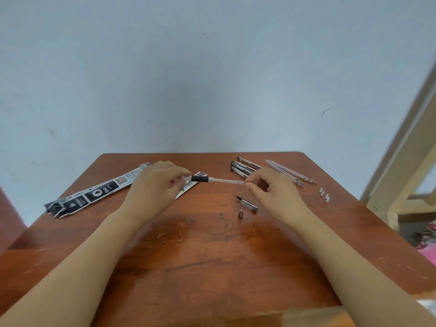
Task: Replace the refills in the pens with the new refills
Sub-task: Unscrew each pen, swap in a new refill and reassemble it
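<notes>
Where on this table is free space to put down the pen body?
The widest bare table patch runs from the cap and tip to the near edge. A smaller one lies at the left edge, nearer than the refill packs. Far right is crowded: pens, loose refills, small white pieces.

Reddish-brown wooden table [212,267], scratched, with a dark ink scribble [221,226] near the middle. Holds at back left a long black-and-white refill packet [94,194], flat and slanted. Bears at back right a cluster of pens [243,167], with loose refills [290,172] just beside them (tips toward the right edge). Further right, a few small white pieces [324,194]. Near the centre, a pen cap [247,204] and a metal tip cone [241,213], close but apart.
</notes>
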A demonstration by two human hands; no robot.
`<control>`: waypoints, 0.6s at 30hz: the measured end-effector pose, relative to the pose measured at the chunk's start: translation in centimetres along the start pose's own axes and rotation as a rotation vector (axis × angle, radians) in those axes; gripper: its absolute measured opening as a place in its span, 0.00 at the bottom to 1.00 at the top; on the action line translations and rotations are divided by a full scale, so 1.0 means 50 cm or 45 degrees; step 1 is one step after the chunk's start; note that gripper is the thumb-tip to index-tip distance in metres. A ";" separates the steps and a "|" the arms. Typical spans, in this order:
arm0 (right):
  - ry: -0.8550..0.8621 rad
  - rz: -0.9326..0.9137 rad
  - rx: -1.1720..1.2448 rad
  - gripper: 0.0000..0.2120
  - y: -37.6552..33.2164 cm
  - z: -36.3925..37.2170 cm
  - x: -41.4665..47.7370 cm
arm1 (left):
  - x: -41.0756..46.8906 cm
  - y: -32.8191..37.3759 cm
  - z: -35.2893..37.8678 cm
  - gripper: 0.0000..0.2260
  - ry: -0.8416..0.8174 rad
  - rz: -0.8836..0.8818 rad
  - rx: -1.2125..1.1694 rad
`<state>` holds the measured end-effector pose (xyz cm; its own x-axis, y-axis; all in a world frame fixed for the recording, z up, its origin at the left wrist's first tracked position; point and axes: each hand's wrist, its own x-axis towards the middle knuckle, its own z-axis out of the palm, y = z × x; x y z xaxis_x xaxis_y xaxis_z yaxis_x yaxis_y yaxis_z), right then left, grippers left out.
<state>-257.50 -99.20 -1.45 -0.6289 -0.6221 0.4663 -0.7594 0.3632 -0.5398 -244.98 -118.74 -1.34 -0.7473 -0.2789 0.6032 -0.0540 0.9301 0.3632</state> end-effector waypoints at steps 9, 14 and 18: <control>0.491 0.324 0.074 0.06 0.063 -0.054 0.028 | 0.003 -0.007 -0.012 0.07 0.070 -0.105 -0.020; 0.679 0.657 -0.113 0.10 0.117 -0.074 0.036 | -0.007 0.023 0.004 0.06 -0.117 0.078 -0.149; 0.533 0.803 -0.230 0.10 0.132 -0.067 0.038 | -0.015 0.043 0.023 0.08 -0.412 0.264 -0.146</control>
<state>-264.26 -95.66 -1.80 -0.9342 0.0402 0.3545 -0.2303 0.6909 -0.6853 -245.33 -116.26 -1.83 -0.9057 0.0186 0.4235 0.1804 0.9209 0.3454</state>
